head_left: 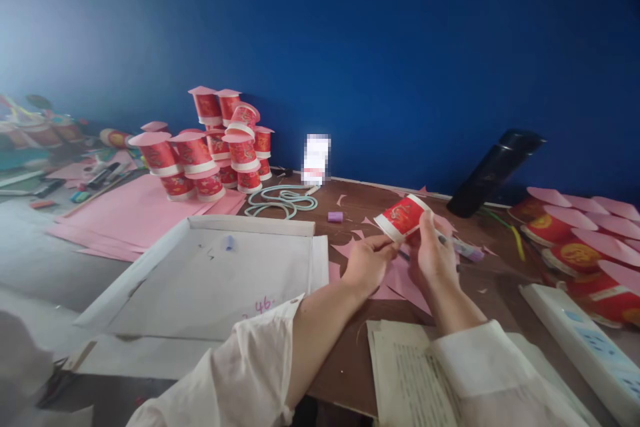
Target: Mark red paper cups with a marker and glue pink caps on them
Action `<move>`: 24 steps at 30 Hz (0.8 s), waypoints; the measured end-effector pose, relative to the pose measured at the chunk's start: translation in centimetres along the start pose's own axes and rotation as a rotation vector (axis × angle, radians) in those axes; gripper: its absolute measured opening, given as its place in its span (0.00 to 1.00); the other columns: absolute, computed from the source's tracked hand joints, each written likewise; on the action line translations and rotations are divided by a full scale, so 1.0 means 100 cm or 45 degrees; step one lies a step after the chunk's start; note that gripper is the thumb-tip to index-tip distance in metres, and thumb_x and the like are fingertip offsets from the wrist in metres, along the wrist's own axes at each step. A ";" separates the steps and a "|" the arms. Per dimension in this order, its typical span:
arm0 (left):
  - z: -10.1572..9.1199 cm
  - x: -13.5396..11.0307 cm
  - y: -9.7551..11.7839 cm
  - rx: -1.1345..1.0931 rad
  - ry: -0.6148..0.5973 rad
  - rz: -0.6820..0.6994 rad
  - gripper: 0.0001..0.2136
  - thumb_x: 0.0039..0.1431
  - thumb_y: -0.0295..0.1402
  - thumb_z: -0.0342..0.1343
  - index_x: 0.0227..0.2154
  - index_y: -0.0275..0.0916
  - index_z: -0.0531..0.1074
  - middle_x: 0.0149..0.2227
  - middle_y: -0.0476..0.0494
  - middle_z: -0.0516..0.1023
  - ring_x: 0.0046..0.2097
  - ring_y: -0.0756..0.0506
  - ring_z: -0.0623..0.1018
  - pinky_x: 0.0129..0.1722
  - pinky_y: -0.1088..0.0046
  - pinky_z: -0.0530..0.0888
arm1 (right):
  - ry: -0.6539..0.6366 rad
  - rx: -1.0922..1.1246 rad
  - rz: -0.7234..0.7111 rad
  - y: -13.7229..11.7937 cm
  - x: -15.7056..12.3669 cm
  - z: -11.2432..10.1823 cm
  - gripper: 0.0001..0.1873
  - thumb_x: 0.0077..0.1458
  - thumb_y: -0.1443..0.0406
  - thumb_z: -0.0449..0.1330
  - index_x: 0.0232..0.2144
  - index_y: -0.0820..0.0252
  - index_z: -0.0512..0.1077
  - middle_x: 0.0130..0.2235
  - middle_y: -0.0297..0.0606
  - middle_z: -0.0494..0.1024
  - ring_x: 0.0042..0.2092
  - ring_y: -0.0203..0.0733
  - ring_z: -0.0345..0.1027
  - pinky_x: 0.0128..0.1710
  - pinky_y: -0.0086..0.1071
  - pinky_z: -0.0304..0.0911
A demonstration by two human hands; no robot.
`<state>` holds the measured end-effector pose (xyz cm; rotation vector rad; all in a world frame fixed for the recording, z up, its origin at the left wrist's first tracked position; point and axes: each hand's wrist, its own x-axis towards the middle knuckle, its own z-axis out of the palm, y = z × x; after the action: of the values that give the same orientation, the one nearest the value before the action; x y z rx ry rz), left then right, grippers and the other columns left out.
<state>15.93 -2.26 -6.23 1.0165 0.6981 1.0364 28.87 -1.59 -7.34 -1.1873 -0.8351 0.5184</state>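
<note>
A red paper cup [401, 217] with a white rim lies on its side between my two hands, above the brown table. My left hand [369, 260] pinches it from the lower left, fingers closed. My right hand [436, 250] grips its right end with curled fingers. A pen-like tool [463, 248] sticks out to the right of that hand; I cannot tell if the hand holds it. Pink paper [400, 277] lies under both hands.
A pile of red cups with pink lids [215, 147] stands at the back left on pink sheets [120, 213]. A white cardboard tray [200, 280], a green cord [280, 200], a black flask [495, 170], lidded cups [580, 240], a power strip [585, 347] and printed pages [410, 373] surround me.
</note>
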 end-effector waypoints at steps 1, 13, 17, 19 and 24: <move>0.001 -0.002 0.000 0.071 -0.017 -0.002 0.05 0.52 0.33 0.63 0.29 0.37 0.82 0.27 0.48 0.76 0.32 0.49 0.71 0.40 0.70 0.68 | 0.007 0.012 0.020 -0.002 -0.001 0.000 0.30 0.52 0.39 0.58 0.42 0.57 0.69 0.35 0.35 0.78 0.33 0.40 0.73 0.28 0.31 0.67; 0.000 -0.002 0.010 -0.907 0.018 -0.430 0.11 0.49 0.34 0.66 0.32 0.35 0.74 0.26 0.49 0.69 0.25 0.54 0.64 0.24 0.78 0.60 | -0.141 0.461 0.225 -0.019 -0.014 0.010 0.20 0.53 0.47 0.63 0.34 0.55 0.68 0.33 0.31 0.76 0.32 0.37 0.72 0.33 0.34 0.70; -0.005 0.003 0.014 -0.946 0.082 -0.433 0.07 0.49 0.28 0.63 0.30 0.34 0.71 0.25 0.49 0.67 0.24 0.54 0.61 0.21 0.80 0.56 | -0.029 0.605 0.356 -0.012 0.000 -0.003 0.16 0.53 0.51 0.64 0.31 0.55 0.69 0.32 0.33 0.77 0.32 0.37 0.73 0.32 0.33 0.73; -0.006 0.004 0.015 -0.939 0.066 -0.434 0.07 0.49 0.29 0.63 0.30 0.34 0.70 0.26 0.49 0.68 0.24 0.55 0.62 0.20 0.80 0.55 | 0.015 0.660 0.383 -0.012 0.008 -0.012 0.12 0.48 0.59 0.68 0.32 0.56 0.70 0.34 0.33 0.77 0.33 0.36 0.73 0.31 0.31 0.73; -0.010 0.007 0.013 -0.971 0.098 -0.435 0.07 0.49 0.28 0.62 0.28 0.35 0.68 0.24 0.50 0.66 0.23 0.55 0.63 0.19 0.81 0.54 | 0.028 0.676 0.318 -0.020 0.019 -0.027 0.12 0.45 0.67 0.69 0.30 0.55 0.68 0.30 0.28 0.74 0.29 0.30 0.69 0.28 0.25 0.71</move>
<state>14.88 -1.04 -5.43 0.1883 0.4500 0.9242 32.05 -2.36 -5.28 -0.8036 -0.4849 0.8694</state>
